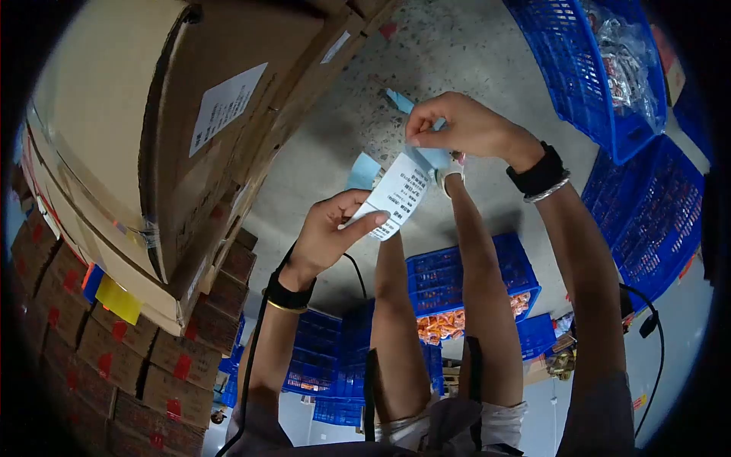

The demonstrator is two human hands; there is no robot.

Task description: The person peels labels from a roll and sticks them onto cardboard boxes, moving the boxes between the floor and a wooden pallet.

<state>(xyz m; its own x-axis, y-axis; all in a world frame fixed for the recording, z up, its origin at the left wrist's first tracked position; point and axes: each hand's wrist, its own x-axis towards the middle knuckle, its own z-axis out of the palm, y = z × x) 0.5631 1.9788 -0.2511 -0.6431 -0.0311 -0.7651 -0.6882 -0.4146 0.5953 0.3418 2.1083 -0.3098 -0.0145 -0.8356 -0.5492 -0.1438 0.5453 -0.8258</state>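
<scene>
A white printed label (396, 196) on light blue backing is between my two hands, over the floor. My left hand (331, 228) is closed on its lower end, with the thumb over the print. The fingers of my right hand (442, 126) are pinched at the upper end, where the blue backing (432, 156) shows. Another blue piece of backing (364, 171) curls behind the label on the left. Black bands circle both wrists.
Large cardboard boxes (221, 46) stand close on the left, above stacked brown cartons (114, 343). Blue crates stand at the right (563, 68) and beyond my legs (438, 274), one holding orange packets (442, 326). Black cables hang beside both arms.
</scene>
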